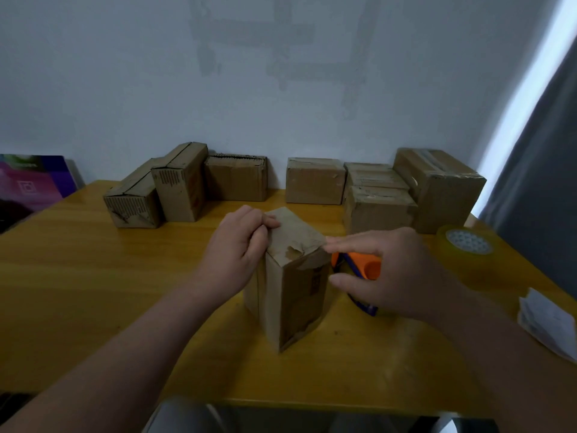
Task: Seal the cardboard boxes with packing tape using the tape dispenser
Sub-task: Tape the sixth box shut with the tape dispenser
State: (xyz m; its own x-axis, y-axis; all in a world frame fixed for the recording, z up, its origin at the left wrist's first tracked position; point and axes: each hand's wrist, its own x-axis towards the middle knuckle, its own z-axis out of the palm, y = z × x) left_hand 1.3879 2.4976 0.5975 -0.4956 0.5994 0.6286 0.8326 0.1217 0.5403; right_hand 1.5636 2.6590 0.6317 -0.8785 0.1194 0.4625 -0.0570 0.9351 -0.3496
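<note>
Writing: the box [290,276] in the frame's middle has a dark printed patch on its right-facing side, too blurred to read. The purple and pink board [31,182] at the left edge bears a pale square mark, also unreadable.
Box: stands on end at the middle of the yellow surface [93,292], one vertical corner towards the camera. The top flap is closed and scuffed, with a torn spot near its front edge.
Left arm: bare forearm runs from the lower left up to the box's upper left side.
Left hand [240,245]: fingers curled against the top left edge of the box, thumb laid on the top flap, pinching that edge.
Right arm: bare forearm comes in from the lower right, wrist level with the box top.
Right hand [387,273]: spread, fingers straight and pointing left. The index fingertip touches the top right corner of the box, and the thumb sits just beside the box's right side.
Tape dispenser [362,264]: orange and blue, on the surface just right of the box and mostly hidden behind the right hand. Contact with the palm cannot be told.
Tape roll [465,245]: clear, lying flat at the right of the frame.
Back boxes [315,181]: one row along the pale wall [125,73], three at left, four at right.
Paper [546,323]: crumpled white sheet at the right edge.
Curtain [546,151]: grey, upper right.
</note>
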